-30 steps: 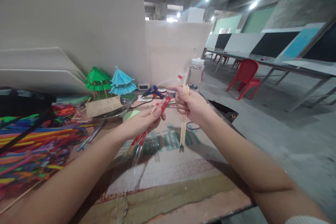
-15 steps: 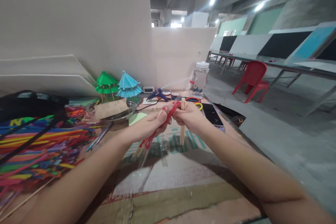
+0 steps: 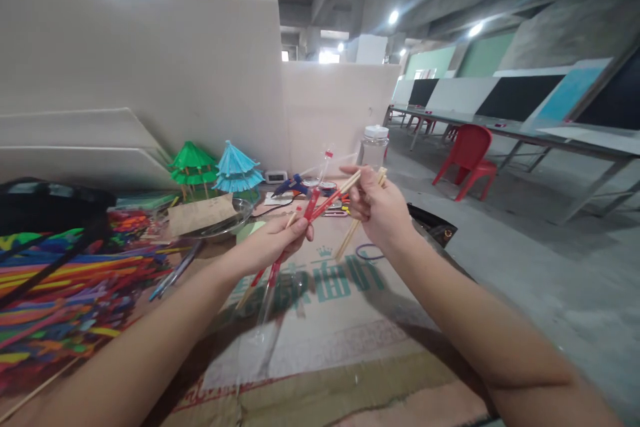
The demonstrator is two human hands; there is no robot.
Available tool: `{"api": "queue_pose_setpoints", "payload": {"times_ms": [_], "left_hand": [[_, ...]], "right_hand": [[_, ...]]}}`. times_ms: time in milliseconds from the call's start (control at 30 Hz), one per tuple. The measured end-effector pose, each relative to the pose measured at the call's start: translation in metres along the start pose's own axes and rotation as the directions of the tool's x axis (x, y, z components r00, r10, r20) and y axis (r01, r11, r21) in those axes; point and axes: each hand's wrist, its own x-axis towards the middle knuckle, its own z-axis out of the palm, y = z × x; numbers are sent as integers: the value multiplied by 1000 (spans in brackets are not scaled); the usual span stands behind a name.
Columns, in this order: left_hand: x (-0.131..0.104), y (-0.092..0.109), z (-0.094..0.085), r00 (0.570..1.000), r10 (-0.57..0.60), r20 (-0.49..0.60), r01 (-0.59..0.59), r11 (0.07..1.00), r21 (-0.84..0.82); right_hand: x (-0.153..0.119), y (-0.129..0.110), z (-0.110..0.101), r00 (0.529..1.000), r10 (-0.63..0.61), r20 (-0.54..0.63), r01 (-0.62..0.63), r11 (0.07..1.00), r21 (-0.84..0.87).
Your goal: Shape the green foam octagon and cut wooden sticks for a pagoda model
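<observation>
held above pale-brown, green-printed cardboard sheet (image 3: 345, 313): slim pale wooden sticks (image 3: 347, 240), clasped in curled fingers of right hand (image 3: 379, 203), index extended; red-and-clear plastic wrapping (image 3: 313, 205), pinched between thumb and fingers of left hand (image 3: 285, 235). expect light, stiff sticks, limp, slippery wrapping; grip sticks mid-length.

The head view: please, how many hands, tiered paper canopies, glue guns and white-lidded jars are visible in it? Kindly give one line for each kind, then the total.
Left hand and right hand: 2
Green paper canopy and light-blue paper canopy: 2
Glue gun: 1
White-lidded jar: 1
Total: 6
</observation>
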Motion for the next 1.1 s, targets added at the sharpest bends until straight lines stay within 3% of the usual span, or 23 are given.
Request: {"api": "queue_pose_setpoints", "payload": {"times_ms": [333, 533, 667, 800, 933, 1033, 1100], "left_hand": [[0, -5, 25, 984, 84, -160, -59, 987, 152], [-2, 0, 27, 980, 109, -165, -71, 972, 222], [-2, 5, 20, 992, 79, -98, -67, 990, 123], [-3, 6, 9, 1000, -1, -11, 0, 1000, -22], [-5, 3, -2, 996, -57, 71, 62, 996, -68], [-6, 2, -11, 994, -85, 70, 86, 996, -14], [-6, 3, -19, 994, -98, -39, 99, 995, 26]], "right_hand": [[-14, 31, 22, 997, 27, -76, -19, 994, 105], [-30, 45, 33, 993, 120, -2, -118, 980, 160], [-41, 56, 38, 987, 140, 72, -147, 985, 90], [-33, 40, 31, 988, 108, 113, -121, 986, 114], [-14, 14, 19, 997, 66, 46, -70, 992, 101], [2, 1, 5, 996, 20, -89, -15, 998, 59], [13, -7, -7, 972, -72, -224, 87, 995, 58]]}}
